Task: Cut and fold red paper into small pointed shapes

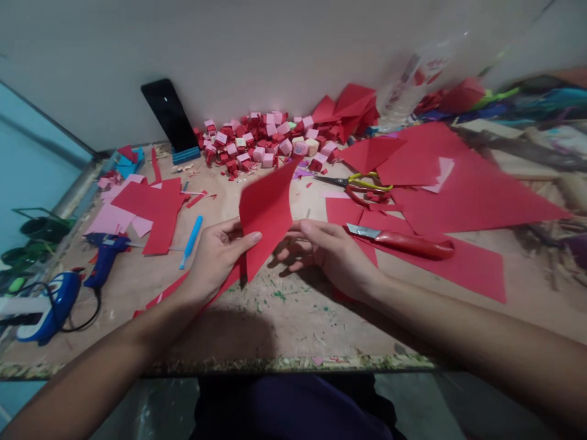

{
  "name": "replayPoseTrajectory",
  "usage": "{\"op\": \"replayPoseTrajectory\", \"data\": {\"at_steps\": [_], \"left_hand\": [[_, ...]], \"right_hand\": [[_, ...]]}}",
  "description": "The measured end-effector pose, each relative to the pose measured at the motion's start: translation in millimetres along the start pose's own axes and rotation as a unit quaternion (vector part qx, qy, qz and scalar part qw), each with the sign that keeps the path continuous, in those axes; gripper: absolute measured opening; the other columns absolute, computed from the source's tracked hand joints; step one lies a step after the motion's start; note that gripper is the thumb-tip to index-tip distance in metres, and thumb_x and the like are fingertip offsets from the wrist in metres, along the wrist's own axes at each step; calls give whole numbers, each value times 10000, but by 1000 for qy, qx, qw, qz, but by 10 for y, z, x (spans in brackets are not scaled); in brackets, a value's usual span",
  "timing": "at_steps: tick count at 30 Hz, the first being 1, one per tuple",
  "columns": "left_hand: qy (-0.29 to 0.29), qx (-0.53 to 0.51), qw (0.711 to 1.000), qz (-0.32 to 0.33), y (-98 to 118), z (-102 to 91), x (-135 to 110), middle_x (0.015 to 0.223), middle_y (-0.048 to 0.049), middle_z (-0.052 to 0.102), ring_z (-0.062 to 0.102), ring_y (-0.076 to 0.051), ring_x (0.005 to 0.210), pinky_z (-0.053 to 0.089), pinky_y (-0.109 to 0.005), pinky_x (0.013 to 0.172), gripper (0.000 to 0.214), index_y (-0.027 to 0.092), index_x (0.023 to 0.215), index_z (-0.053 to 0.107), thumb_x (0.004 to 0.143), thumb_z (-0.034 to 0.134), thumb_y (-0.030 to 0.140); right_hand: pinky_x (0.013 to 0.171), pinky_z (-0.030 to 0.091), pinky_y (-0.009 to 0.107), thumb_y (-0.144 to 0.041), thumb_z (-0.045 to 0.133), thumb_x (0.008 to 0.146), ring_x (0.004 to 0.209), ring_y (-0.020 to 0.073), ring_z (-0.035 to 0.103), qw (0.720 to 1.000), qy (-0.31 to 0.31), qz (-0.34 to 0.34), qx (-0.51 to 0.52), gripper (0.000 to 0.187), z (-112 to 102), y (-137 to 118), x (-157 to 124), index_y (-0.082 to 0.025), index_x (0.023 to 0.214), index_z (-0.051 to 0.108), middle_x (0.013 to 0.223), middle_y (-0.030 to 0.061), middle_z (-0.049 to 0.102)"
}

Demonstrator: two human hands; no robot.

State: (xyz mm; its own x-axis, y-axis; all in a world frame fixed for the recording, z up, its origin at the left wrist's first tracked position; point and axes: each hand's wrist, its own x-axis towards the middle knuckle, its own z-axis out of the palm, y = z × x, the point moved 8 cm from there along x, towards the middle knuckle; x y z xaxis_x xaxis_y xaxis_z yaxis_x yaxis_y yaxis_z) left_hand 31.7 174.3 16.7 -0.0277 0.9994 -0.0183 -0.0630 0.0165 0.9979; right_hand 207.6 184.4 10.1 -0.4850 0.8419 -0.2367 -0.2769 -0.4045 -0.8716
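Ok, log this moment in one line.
left hand: grips red paper | right hand: by its edge, contact unclear | nearby: red-handled knife, scissors | back: cube pile

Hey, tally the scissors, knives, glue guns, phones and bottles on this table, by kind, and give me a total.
Scissors: 1
Knife: 1
Glue gun: 1
Phone: 1
Bottle: 1
Total: 5
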Motion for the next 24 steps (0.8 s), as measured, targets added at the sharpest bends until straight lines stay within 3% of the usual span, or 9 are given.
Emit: {"op": "replayPoseTrajectory", "data": {"at_steps": [3, 9, 13, 18, 24], "left_hand": [[-8, -8, 1000, -14, -39, 24, -5, 1097, -107, 827, 786, -272, 1031, 629, -428, 992, 361, 170, 1042, 805, 784, 907, 400], [-32, -18, 999, -36, -117, 96, -40, 1081, -125, 825, 800, -274, 941, 646, -449, 954, 404, 148, 1035, 789, 766, 921, 418], [-41, -4, 998, -43, -103, 111, -54, 1024, -97, 820, 787, -248, 933, 639, -383, 899, 342, 155, 1008, 787, 790, 897, 394], [-2, 57, 998, -27, -57, 19, -40, 836, -46, 757, 715, -174, 797, 575, -265, 732, 266, 149, 851, 753, 827, 849, 396], [36, 41, 998, -2, -21, -46, -30, 834, -24, 743, 687, -145, 759, 566, -243, 716, 271, 162, 940, 766, 763, 895, 320]], "right_hand": [[673, 617, 305, -386, 858, 837, 748, 204, 757, 998, 34, 10, -44, 230, -56, 25, -9, -177, 898, 783, 822, 88, 790], [660, 632, 289, -320, 856, 835, 703, 191, 766, 996, 69, 8, -50, 170, -110, 44, -1, -167, 833, 784, 778, 100, 802], [621, 627, 256, -242, 828, 838, 661, 177, 759, 995, 86, 7, -43, 111, -122, 38, 2, -154, 796, 775, 724, 95, 793], [598, 613, 238, -187, 790, 844, 652, 180, 766, 995, 97, -4, -39, 47, -130, 8, -2, -142, 839, 780, 705, 92, 788], [606, 601, 249, -210, 794, 844, 675, 175, 759, 994, 93, -23, -48, 116, -133, -25, -14, -160, 946, 816, 740, 84, 793]]}}
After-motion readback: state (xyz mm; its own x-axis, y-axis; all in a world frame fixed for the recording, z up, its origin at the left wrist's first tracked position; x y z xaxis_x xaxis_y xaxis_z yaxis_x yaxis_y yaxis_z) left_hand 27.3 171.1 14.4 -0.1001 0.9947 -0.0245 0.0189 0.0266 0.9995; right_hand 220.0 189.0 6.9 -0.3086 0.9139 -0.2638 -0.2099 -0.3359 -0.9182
